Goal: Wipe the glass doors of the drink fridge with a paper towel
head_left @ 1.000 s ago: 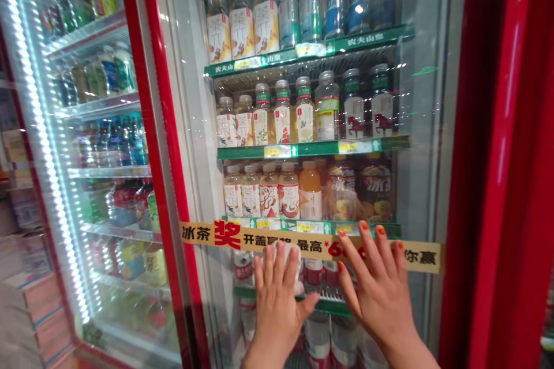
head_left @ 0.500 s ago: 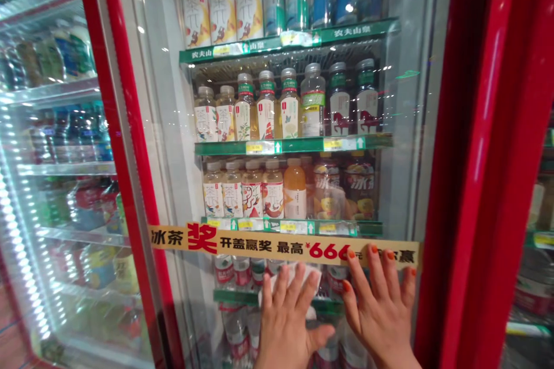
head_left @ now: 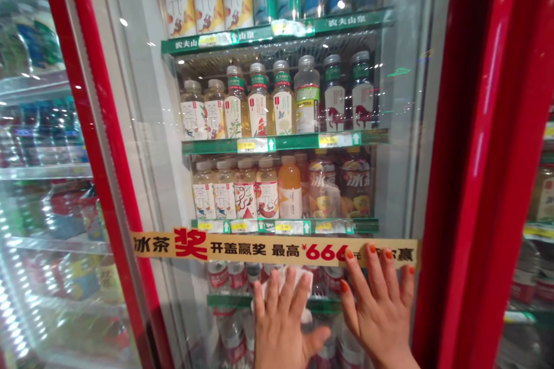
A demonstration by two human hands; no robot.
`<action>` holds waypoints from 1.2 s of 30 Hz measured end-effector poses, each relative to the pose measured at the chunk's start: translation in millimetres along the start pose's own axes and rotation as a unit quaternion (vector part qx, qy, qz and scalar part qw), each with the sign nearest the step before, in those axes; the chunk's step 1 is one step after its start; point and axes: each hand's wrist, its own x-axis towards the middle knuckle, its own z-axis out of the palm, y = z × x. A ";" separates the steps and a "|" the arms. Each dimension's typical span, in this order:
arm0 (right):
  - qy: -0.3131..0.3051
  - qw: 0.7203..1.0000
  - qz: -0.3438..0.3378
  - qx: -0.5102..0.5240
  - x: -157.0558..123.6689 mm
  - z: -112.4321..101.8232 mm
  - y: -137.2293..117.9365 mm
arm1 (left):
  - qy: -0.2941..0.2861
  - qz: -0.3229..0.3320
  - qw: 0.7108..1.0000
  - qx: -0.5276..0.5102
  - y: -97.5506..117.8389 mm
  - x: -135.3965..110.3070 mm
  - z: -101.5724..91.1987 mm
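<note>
While a second ago the white cloth [head_left: 281, 273] covered the middle of the yellow paper banner strip with red and black print [head_left: 242, 247], it now lies just below that strip's lower edge, at its six o'clock, over a green shelf rail [head_left: 229, 300] seen through the pane. The left hand [head_left: 281, 326] has slid down with it. Its fingers are spread and flat, pinning the cloth against the clear glass door of the red-framed cooler [head_left: 147, 127] rather than closing round it.

The right hand [head_left: 381, 314], at three o'clock of the left and just beside it, is also open and flat on the glass, holding nothing. Its orange-nailed fingertips, which reached above the banner before, now overlap the strip's right end.

So the wiped patch has moved from the banner to the glass beneath it.

Rows of labelled tea and juice bottles [head_left: 259, 106] stand on the shelves at twelve o'clock, behind the pane.
</note>
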 end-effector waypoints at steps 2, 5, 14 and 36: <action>-0.001 1.000 0.001 -0.001 0.4 0.3 0.1 | 0.009 -0.025 1.000 -0.001 -12.1 -23.9 2.9; 0.001 1.000 0.001 -0.004 2.0 -0.3 -0.1 | 0.013 -0.166 0.986 -0.019 -51.5 -18.6 -3.7; 0.006 1.000 0.003 0.000 2.0 -1.1 -0.9 | 0.004 -0.031 0.999 -0.008 -6.5 5.3 -3.5; 0.012 1.000 0.017 0.011 -1.9 0.2 -2.3 | -0.005 -0.221 0.975 0.015 -104.0 -32.7 -20.6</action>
